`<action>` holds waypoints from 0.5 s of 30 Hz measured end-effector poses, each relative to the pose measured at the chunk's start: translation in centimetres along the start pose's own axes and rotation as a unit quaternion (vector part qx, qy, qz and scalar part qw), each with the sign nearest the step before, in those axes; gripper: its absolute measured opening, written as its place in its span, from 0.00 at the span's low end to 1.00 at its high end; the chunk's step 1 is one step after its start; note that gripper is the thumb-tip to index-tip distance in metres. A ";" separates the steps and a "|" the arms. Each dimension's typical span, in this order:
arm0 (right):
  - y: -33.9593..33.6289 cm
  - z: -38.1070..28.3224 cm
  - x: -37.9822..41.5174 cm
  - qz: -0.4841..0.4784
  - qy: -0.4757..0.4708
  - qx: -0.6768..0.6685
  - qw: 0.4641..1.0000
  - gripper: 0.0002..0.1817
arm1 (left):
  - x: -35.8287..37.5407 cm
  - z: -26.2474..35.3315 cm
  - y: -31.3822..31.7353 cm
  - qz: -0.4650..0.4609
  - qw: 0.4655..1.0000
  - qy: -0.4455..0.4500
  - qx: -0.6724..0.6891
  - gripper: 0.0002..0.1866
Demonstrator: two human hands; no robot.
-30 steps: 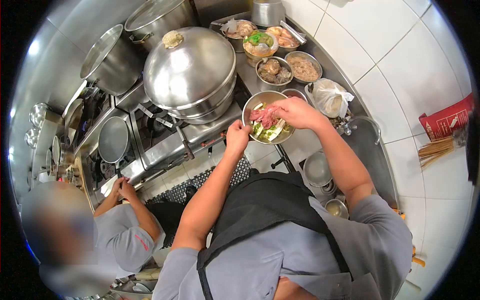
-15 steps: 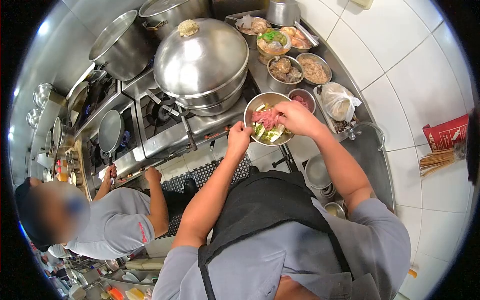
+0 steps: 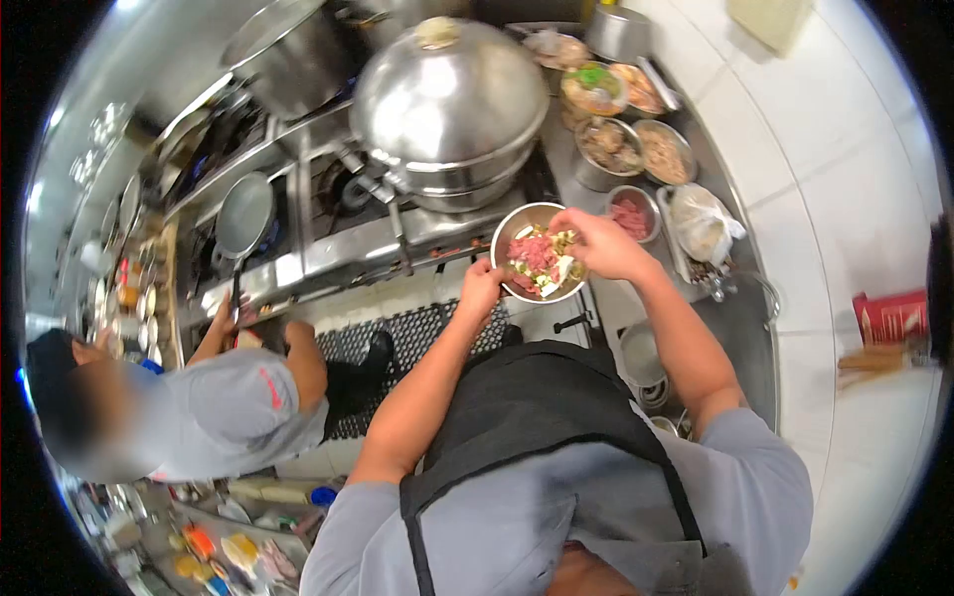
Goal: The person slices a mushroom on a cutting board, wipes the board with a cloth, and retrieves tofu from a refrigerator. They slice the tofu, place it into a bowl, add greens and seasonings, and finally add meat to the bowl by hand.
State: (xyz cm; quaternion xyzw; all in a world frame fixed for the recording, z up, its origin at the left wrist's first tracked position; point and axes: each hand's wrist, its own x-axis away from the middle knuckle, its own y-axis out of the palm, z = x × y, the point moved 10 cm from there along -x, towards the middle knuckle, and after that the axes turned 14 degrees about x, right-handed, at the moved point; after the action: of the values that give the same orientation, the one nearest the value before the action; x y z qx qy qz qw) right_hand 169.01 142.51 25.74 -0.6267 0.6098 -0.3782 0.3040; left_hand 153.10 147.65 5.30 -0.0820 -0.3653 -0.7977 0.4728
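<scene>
A round metal bowl (image 3: pixel 544 299) is held out in front of my apron. My left hand (image 3: pixel 481 288) grips its left rim, thumb over the edge. Inside lie pinkish raw meat strips (image 3: pixel 534 254), with white and green chopped pieces (image 3: pixel 553 282) around them. My right hand (image 3: pixel 604 246) reaches over the bowl's right side, its fingers curled down at the food; what they hold, if anything, is hidden. Just beyond that hand, a small metal container with pink meat (image 3: pixel 628 218) stands on the counter.
A big domed steamer (image 3: pixel 452 99) sits on the stove to the front. Several food containers (image 3: pixel 608 149) and a plastic bag (image 3: pixel 704 223) line the right counter. At left, a co-worker (image 3: pixel 229 397) holds a frying pan (image 3: pixel 245 214) over a burner.
The view has shifted, so the stove and counter appear farther right. My right hand has drawn back toward the bowl's right rim, uncovering more food. The meat lies more spread out.
</scene>
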 end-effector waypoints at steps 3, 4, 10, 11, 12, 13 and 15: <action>1.5 1.2 -3.2 0.070 -0.052 -0.065 0.994 0.18 | -0.3 -3.1 -6.6 0.039 0.998 0.009 -0.047 0.15; 2.2 2.2 -4.5 0.080 -0.037 -0.077 0.993 0.16 | 2.7 -0.9 -7.1 0.082 0.992 0.010 -0.094 0.17; 15.5 8.4 -9.4 -0.031 -0.067 -0.182 0.980 0.06 | 16.7 -6.4 -26.8 0.323 0.939 0.080 -0.082 0.13; 17.2 8.3 -9.1 -0.031 -0.094 -0.147 0.984 0.07 | 20.4 -7.0 -28.9 0.355 0.927 0.085 -0.087 0.14; 19.1 7.5 -8.4 -0.078 -0.064 -0.129 0.986 0.07 | 24.6 -8.9 -31.3 0.386 0.917 0.103 -0.005 0.14; 21.3 7.7 -8.1 -0.093 -0.072 -0.113 0.987 0.06 | 28.7 -11.0 -33.7 0.407 0.902 0.121 0.074 0.15; 23.3 5.3 -6.6 -0.122 -0.082 -0.057 0.987 0.05 | 39.2 -16.1 -38.8 0.566 0.814 0.064 0.112 0.16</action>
State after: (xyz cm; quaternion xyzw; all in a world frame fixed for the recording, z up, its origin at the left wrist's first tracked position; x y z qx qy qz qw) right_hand 161.23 146.99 2.68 -0.7419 0.5222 -0.3239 0.2683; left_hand 103.80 120.94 -7.23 -0.1694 -0.3103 -0.3459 0.8691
